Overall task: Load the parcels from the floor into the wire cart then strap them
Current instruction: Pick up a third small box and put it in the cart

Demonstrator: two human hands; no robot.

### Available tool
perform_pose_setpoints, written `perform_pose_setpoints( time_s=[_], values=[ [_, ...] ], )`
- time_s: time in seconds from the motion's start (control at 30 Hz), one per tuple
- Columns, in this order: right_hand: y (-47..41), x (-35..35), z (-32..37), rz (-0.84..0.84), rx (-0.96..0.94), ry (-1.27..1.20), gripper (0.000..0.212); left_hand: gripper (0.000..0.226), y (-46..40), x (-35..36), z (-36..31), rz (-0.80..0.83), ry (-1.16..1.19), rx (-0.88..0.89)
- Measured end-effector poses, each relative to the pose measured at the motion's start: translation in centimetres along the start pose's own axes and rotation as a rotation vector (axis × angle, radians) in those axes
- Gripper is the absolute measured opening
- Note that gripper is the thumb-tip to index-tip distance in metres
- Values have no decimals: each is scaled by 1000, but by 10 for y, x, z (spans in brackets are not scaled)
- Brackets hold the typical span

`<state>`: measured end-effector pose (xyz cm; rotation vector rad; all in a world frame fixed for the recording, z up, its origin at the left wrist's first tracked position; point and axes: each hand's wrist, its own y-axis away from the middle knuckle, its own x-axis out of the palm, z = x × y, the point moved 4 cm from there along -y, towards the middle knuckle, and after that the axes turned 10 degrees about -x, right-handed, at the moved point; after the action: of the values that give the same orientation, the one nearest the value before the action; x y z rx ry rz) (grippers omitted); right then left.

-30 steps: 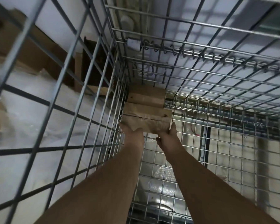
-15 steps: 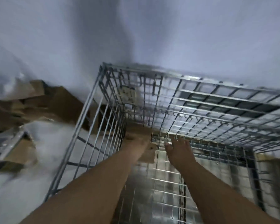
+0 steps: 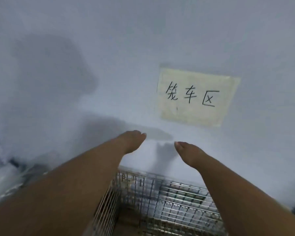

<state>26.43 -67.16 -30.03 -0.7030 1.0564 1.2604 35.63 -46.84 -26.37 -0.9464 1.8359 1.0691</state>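
The view is tilted up at the wall. Only the top rim and far mesh wall of the wire cart (image 3: 169,189) show at the bottom of the frame. My left hand (image 3: 131,142) and my right hand (image 3: 187,154) are raised above the cart in front of the wall, both holding nothing, fingers drooping forward. No parcel can be made out; the inside of the cart is mostly hidden by my forearms and blur.
A pale wall (image 3: 143,40) fills most of the view. A yellowish paper sign (image 3: 196,96) with handwritten characters is stuck on it above the cart. Blurred pale and dark shapes (image 3: 15,176) lie at the lower left.
Both hands let go of the brown parcel inside the cart and rose out of it. The view swung up from the cart's interior to the wall.
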Motion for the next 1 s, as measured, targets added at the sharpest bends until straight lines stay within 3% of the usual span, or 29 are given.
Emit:
perform_pose_setpoints(
  time_s=[0.2, 0.4, 0.6, 1.0],
  values=[
    [47, -142, 88, -53, -61, 297, 66, 60, 90, -134, -3, -193, -25, -38],
    [74, -179, 163, -29, -78, 332, 70, 66, 164, -193, 40, -232, -33, -83],
    [80, -160, 266, 6, -92, 358, 82, 71, 211, -232, 131, -291, -60, -181],
    [105, -6, 608, 171, -556, 295, 80, 74, 401, -300, 463, -336, -2, -586]
  ],
)
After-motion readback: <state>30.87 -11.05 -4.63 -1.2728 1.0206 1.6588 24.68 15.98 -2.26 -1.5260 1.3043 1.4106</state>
